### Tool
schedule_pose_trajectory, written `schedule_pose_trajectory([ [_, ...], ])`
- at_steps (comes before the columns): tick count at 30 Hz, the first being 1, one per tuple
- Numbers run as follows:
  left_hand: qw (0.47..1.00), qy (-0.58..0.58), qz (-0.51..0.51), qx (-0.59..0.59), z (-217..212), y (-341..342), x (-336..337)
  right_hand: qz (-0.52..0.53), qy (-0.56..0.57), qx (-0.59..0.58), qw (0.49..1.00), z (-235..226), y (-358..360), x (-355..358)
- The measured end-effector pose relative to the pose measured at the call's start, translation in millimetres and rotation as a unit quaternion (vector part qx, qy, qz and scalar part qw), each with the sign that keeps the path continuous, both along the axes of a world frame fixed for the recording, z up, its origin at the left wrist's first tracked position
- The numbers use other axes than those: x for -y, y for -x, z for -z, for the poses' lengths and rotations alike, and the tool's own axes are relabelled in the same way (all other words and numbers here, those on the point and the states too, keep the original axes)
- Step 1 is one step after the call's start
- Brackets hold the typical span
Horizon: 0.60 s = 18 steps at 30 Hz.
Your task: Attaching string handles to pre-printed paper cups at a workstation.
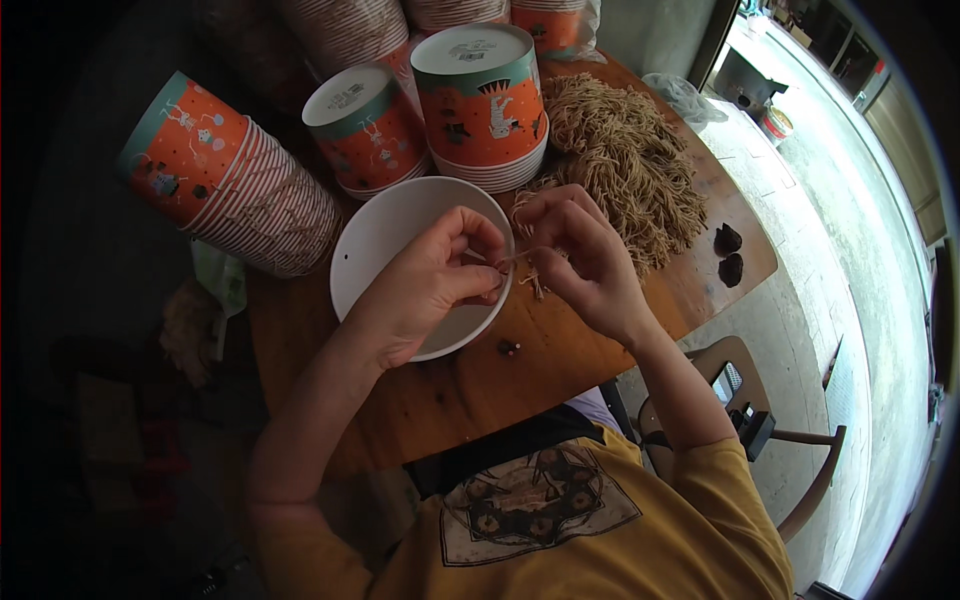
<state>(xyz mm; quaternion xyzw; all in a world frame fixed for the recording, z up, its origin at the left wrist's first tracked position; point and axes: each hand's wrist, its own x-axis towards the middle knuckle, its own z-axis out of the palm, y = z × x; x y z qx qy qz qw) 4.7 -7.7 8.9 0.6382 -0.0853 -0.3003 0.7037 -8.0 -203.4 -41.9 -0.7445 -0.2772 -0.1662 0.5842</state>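
Note:
A white paper bucket (362,225) is in front of me with its mouth facing up; a small dark hole shows in its left wall. My left hand (440,268) reaches over the mouth, its fingers pinched together at the right rim. Just outside that rim, my right hand (588,258) is closed with thumb and forefinger together. A thin pale cord (517,257) runs between the two pinches. Curled fingers hide its ends, and whether it passes through the bucket's wall cannot be made out. Beyond my right hand lies a heap of tan cords (635,165).
Upturned stacks of orange and green printed paper buckets (480,110) stand behind, and another stack (240,180) leans at left. Two dark pieces (730,255) lie near the right edge of the wooden table (470,395). A chair (735,365) at right holds a phone (727,383).

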Motion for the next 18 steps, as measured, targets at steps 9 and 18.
schedule_pose_trajectory([
  [9, 0.950, -0.161, -0.003, 0.269, 9.3, 2.7, 5.3, -0.034, -0.045, -0.148, 0.987, -4.2, 8.8, 4.0],
  [18, 0.853, -0.187, 0.008, 0.488, 8.9, 3.6, 6.5, 0.076, 0.134, -0.021, 0.988, -14.8, 12.7, -2.2],
])
